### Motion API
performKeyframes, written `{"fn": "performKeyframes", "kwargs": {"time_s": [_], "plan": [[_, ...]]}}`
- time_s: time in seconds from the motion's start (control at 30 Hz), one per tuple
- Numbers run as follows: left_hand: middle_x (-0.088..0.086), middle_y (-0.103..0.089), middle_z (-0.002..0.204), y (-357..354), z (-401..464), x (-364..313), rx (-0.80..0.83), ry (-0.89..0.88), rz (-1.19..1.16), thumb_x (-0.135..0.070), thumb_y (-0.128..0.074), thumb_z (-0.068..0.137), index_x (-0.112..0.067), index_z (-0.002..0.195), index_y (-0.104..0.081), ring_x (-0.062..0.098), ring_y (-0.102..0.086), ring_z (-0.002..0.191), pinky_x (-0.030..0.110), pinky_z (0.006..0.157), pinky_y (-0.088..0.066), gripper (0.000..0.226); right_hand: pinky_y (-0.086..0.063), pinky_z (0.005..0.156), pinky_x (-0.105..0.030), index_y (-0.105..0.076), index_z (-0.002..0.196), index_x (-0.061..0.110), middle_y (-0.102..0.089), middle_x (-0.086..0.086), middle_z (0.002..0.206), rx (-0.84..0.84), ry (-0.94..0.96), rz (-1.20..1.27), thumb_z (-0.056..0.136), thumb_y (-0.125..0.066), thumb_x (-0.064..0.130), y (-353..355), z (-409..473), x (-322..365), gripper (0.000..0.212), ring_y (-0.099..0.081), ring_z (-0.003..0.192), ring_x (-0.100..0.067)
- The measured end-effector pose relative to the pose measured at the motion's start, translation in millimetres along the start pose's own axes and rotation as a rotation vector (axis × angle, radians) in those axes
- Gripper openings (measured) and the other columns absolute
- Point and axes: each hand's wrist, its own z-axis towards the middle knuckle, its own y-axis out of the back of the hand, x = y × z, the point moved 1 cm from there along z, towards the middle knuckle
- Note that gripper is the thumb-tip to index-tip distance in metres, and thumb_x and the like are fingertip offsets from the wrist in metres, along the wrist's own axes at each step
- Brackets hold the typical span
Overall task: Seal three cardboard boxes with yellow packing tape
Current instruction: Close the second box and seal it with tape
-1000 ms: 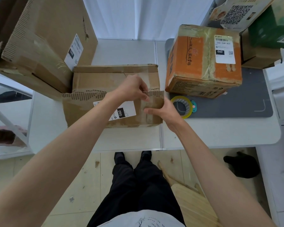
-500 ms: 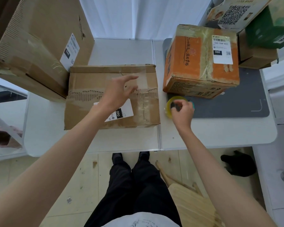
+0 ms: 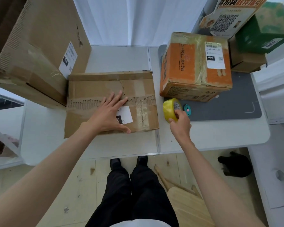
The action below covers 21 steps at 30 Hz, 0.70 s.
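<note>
A flat brown cardboard box (image 3: 92,89) lies in the middle of the white table, its torn flaps closed along a ragged seam. My left hand (image 3: 109,113) presses flat on that seam with fingers spread, partly covering a white label. To the right of the box, my right hand (image 3: 180,122) grips a roll of yellow packing tape (image 3: 170,108) and holds it tilted up on edge. An orange box (image 3: 187,68) with old tape and a white label stands behind the roll. A large brown box (image 3: 39,46) leans at the far left.
A small teal cutter (image 3: 186,109) lies on the grey mat (image 3: 228,102) beside the roll. More boxes, one green (image 3: 266,30), are stacked at the back right. The table's front edge (image 3: 121,154) is near my legs; a wooden stool (image 3: 187,207) stands below.
My left hand let go of the flap and now lies flat on the box seam. My right hand moved right to the tape roll, gripped it and tipped it up off the table.
</note>
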Motion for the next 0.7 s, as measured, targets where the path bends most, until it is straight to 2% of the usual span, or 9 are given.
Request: {"fn": "performKeyframes", "kwargs": {"time_s": [0.03, 0.13, 0.2, 0.23, 0.3, 0.37, 0.43, 0.53, 0.7], "plan": [[-0.009, 0.022, 0.167, -2.2, -0.2, -3.9, -0.01, 0.0, 0.001, -0.097, -0.057, 0.047, -0.033, 0.162, 0.003, 0.021, 0.021, 0.154, 0.044, 0.124, 0.012, 0.145, -0.045, 0.093, -0.045, -0.063, 0.115, 0.009, -0.058, -0.007, 0.113, 0.004, 0.04, 0.078, 0.09, -0.067, 0.003, 5.1, -7.2, 6.6, 0.026, -0.056, 0.108, -0.029], [-0.007, 0.018, 0.168, -12.1, -2.9, -20.5, -0.038, -0.001, -0.037, -0.096, -0.059, 0.048, -0.032, 0.162, 0.003, 0.023, 0.018, 0.155, 0.042, 0.125, 0.01, 0.145, -0.046, 0.081, -0.028, -0.063, 0.109, 0.008, -0.055, -0.004, 0.103, -0.004, 0.179, 0.231, 0.088, -0.068, -0.002, 14.4, -29.2, 37.1, 0.024, -0.056, 0.097, -0.023], [-0.006, 0.003, 0.171, -11.1, -8.1, -29.4, -0.074, 0.01, -0.178, -0.086, -0.069, 0.056, -0.035, 0.162, -0.001, 0.022, 0.006, 0.157, 0.045, 0.128, -0.002, 0.137, -0.044, 0.083, -0.024, -0.063, 0.11, 0.008, -0.053, 0.0, 0.104, 0.005, 0.278, 0.252, 0.087, -0.067, -0.006, 12.7, -42.2, 61.0, 0.027, -0.053, 0.097, -0.017], [-0.007, -0.01, 0.17, -4.3, -12.2, -32.1, -0.109, 0.022, -0.331, -0.077, -0.074, 0.064, -0.037, 0.162, -0.006, 0.018, -0.009, 0.156, 0.043, 0.126, -0.017, 0.126, -0.044, 0.086, -0.026, -0.062, 0.11, 0.008, -0.053, 0.001, 0.105, 0.013, 0.322, 0.249, 0.086, -0.067, -0.007, 9.6, -47.1, 71.3, 0.029, -0.053, 0.098, -0.016], [-0.011, -0.038, 0.158, 14.8, -23.1, -36.1, -0.246, 0.038, -0.72, -0.057, -0.07, 0.085, -0.036, 0.159, -0.025, -0.001, -0.042, 0.137, 0.021, 0.107, -0.041, 0.089, -0.047, 0.091, -0.033, -0.063, 0.11, 0.009, -0.054, 0.003, 0.107, 0.05, 0.389, 0.228, 0.085, -0.067, -0.008, 1.5, -55.2, 90.0, 0.031, -0.053, 0.101, -0.016], [-0.009, -0.056, 0.14, 36.3, -36.7, -40.0, -0.439, 0.045, -0.895, -0.038, -0.058, 0.101, -0.022, 0.149, -0.05, -0.014, -0.055, 0.113, 0.008, 0.088, -0.044, 0.051, -0.048, 0.095, -0.04, -0.064, 0.112, 0.011, -0.055, 0.005, 0.109, 0.094, 0.428, 0.196, 0.085, -0.069, -0.005, -8.8, -62.4, 106.9, 0.031, -0.054, 0.102, -0.016], [-0.008, -0.064, 0.114, 50.0, -48.6, -38.4, -0.582, 0.088, -0.878, -0.025, -0.06, 0.102, -0.012, 0.127, -0.07, -0.011, -0.06, 0.096, 0.008, 0.08, -0.047, 0.03, -0.048, 0.095, -0.041, -0.065, 0.113, 0.012, -0.054, 0.008, 0.109, 0.121, 0.453, 0.173, 0.087, -0.07, -0.002, -18.7, -70.7, 121.7, 0.03, -0.052, 0.099, -0.009], [-0.009, -0.069, 0.085, 58.9, -64.3, -28.9, -0.716, 0.21, -0.79, -0.025, -0.073, 0.093, -0.012, 0.099, -0.081, 0.0, -0.063, 0.074, 0.014, 0.067, -0.046, 0.016, -0.05, 0.095, -0.043, -0.066, 0.111, 0.013, -0.054, 0.007, 0.107, 0.142, 0.476, 0.199, 0.086, -0.071, -0.003, -32.5, -83.1, 138.6, 0.03, -0.053, 0.096, -0.008], [-0.01, -0.074, 0.076, 67.2, -84.3, -8.6, -0.665, 0.306, -0.763, -0.023, -0.083, 0.082, -0.016, 0.088, -0.083, 0.001, -0.069, 0.072, 0.018, 0.07, -0.054, 0.009, -0.051, 0.093, -0.051, -0.065, 0.111, 0.019, -0.053, 0.009, 0.108, 0.179, 0.493, 0.179, 0.086, -0.072, 0.003, -50.7, -90.9, 153.8, 0.03, -0.058, 0.099, -0.02]]}}
